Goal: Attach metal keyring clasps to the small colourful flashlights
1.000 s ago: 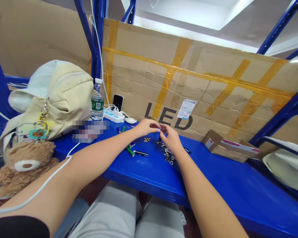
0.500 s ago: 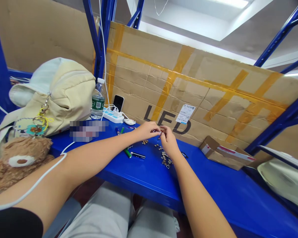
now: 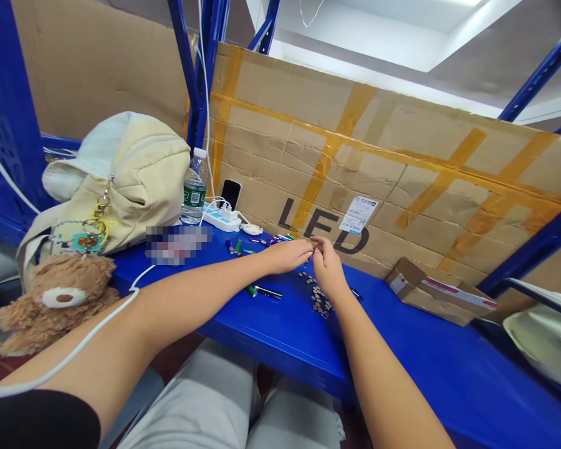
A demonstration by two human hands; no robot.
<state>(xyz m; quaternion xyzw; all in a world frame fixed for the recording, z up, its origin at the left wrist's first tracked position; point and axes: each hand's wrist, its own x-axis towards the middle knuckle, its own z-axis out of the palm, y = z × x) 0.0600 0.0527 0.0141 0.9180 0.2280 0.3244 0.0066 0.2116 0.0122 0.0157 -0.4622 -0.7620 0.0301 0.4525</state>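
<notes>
My left hand (image 3: 288, 255) is over the blue table, fingers bent together and their tips meeting those of my right hand (image 3: 328, 267). Between the fingertips is something small that I cannot make out; the fingers cover most of it. Under and beside my right hand lie several small round metallic discs (image 3: 318, 293), which look like button cells. Nearer me than my left forearm are a slim black tube (image 3: 268, 292) and a green tube (image 3: 251, 290). Beyond my left hand lie several small coloured tubes (image 3: 275, 239), purple and green among them.
A white power strip (image 3: 220, 216), a water bottle (image 3: 195, 190) and a phone (image 3: 231, 193) stand behind. A cream backpack (image 3: 144, 168) with a teddy bear (image 3: 65, 299) sits left. At right is an open carton (image 3: 442, 299); a large cardboard sheet (image 3: 271, 143) closes off the back.
The view has turned slightly left. Both hands have come a little lower and closer to me, and coloured tubes behind my left hand now show. The fingertips remain together.
</notes>
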